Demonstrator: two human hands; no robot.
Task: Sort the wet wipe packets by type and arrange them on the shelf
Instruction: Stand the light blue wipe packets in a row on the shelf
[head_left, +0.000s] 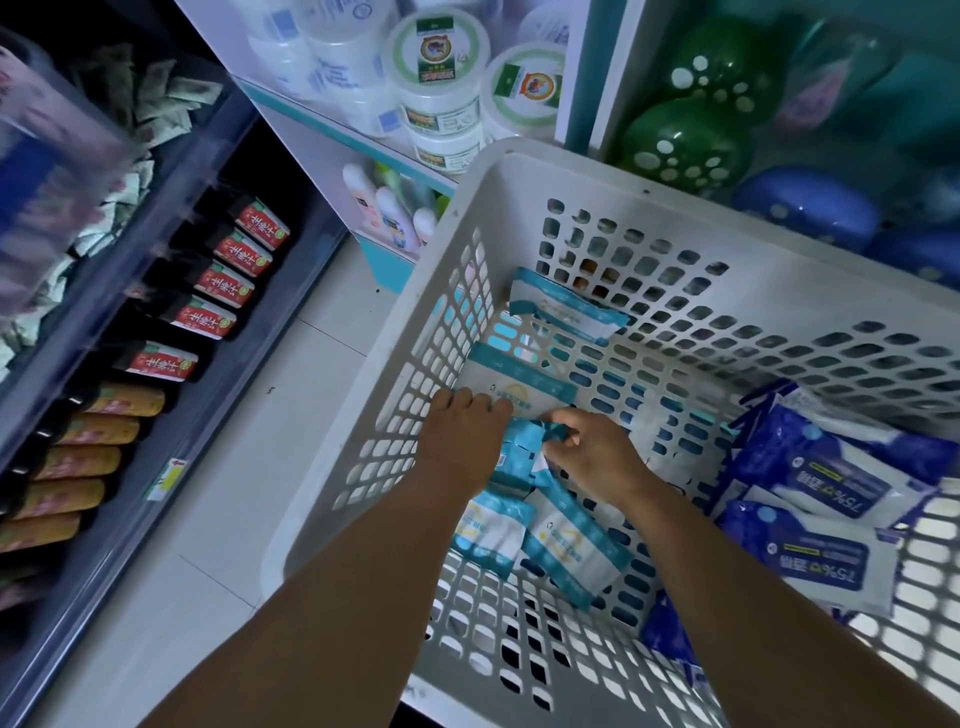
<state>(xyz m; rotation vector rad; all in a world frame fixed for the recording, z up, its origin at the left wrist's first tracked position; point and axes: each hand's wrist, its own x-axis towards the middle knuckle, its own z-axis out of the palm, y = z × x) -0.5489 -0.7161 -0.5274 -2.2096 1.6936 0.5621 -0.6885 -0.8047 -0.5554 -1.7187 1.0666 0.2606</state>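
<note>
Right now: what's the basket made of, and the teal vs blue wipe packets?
Basket: looks like rigid moulded plastic, matte off-white, with perforated walls and floor.
Teal packets: apparently thin plastic film, wrinkled, low sheen.
Blue packets: seemingly glossier soft film, creased, with highlights.
Both hands grip a crumpled teal bundle.

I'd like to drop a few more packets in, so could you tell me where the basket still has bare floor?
Bare floor lies mid-basket, between the teal packet leaning on the far wall and the blue packets at right. It is crowded near the left wall, where both hands, left hand and right hand, gather teal packets.
</note>
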